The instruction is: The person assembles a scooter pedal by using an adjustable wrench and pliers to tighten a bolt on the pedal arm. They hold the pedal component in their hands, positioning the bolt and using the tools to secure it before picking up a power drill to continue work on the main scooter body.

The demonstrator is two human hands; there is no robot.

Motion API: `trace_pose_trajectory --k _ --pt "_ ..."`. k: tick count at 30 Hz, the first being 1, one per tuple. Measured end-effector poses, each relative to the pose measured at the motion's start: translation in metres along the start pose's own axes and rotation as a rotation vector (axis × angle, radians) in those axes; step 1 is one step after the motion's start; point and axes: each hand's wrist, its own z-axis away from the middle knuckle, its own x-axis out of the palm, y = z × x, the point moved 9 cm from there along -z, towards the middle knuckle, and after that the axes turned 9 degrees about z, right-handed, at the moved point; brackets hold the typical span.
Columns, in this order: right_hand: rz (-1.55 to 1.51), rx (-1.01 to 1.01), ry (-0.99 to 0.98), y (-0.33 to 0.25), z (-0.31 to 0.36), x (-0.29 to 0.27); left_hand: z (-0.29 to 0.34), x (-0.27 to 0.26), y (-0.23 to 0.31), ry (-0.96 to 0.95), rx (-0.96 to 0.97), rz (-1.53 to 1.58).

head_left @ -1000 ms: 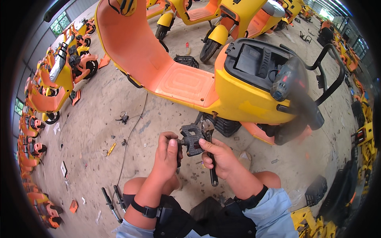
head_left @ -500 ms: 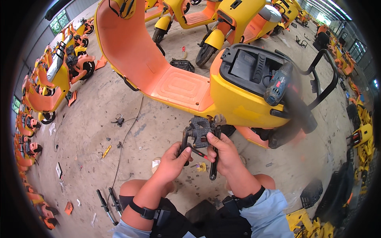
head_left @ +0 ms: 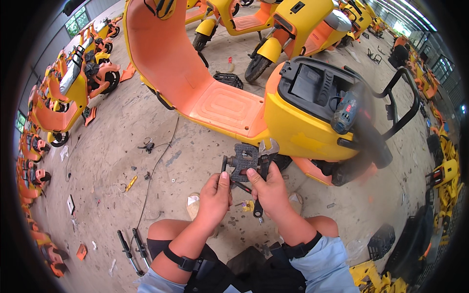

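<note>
In front of my knees both hands are raised close together around a black pedal [head_left: 245, 163] with a ridged tread. My left hand [head_left: 215, 195] is closed on a dark bent bar [head_left: 225, 165] beside the pedal's axle; its exact kind is unclear. My right hand [head_left: 270, 192] grips an adjustable wrench [head_left: 264, 168], its metal jaw upward and its dark handle end hanging below my fingers. The right fingertips are also at the pedal's lower edge. Just beyond the hands stands a yellow and orange scooter [head_left: 303, 122], its seat compartment uncovered.
A cordless power tool [head_left: 345, 113] rests on the scooter's rear. Shock absorbers [head_left: 131, 249] lie by my left knee, and a cable [head_left: 155, 168] crosses the floor. More scooters [head_left: 73, 93] line the left and far sides; yellow parts [head_left: 442, 183] are heaped at the right.
The wrench has shifted upward beside the pedal, so its jaw shows more fully. My left hand has lowered slightly along the bent bar. The whole view has moved a little.
</note>
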Motion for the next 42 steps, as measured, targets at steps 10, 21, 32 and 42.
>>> trace_pose_trajectory --k 10,21,32,42 --pt "-0.008 -0.037 -0.058 -0.007 0.003 0.006 0.001 -0.002 0.011 -0.061 0.027 -0.010" --pt "0.032 0.008 -0.096 0.010 -0.006 0.013 -0.009 -0.037 0.010 0.025 0.162 -0.289" --pt "0.060 0.240 -0.130 0.030 -0.007 -0.004 -0.012 -0.025 0.027 0.038 0.193 -0.506" --pt "-0.007 0.111 -0.145 0.014 -0.005 0.001 -0.016 -0.023 -0.003 -0.064 -0.059 0.040"
